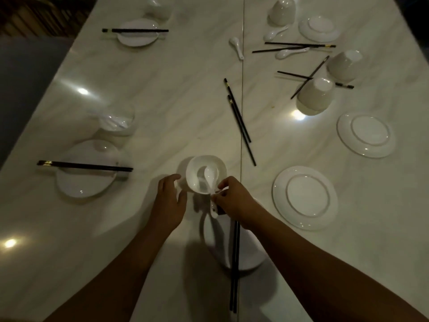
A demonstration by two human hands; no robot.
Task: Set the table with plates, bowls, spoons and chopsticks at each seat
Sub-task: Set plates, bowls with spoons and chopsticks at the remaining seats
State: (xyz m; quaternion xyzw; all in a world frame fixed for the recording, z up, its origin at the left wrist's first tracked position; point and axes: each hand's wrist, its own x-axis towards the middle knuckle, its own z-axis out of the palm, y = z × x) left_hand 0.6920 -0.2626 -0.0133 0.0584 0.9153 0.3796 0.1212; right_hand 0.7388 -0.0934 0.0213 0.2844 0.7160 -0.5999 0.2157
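Observation:
A white bowl [217,163] stands upright near the table's middle front. Inside it lies a white spoon [210,176], its handle sticking out over the near rim. My right hand [232,201] pinches that handle. My left hand [170,201] hovers just left of the bowl, fingers relaxed and spread. Below my hands a white plate [246,256] carries a pair of black chopsticks [235,263] laid across it.
Two set places lie on the left, each a plate with chopsticks [86,166] [135,30] and a bowl behind. On the right are empty plates [304,197] [366,135] [319,29], upturned bowls [314,97], loose spoons [236,46] and loose chopsticks [239,119].

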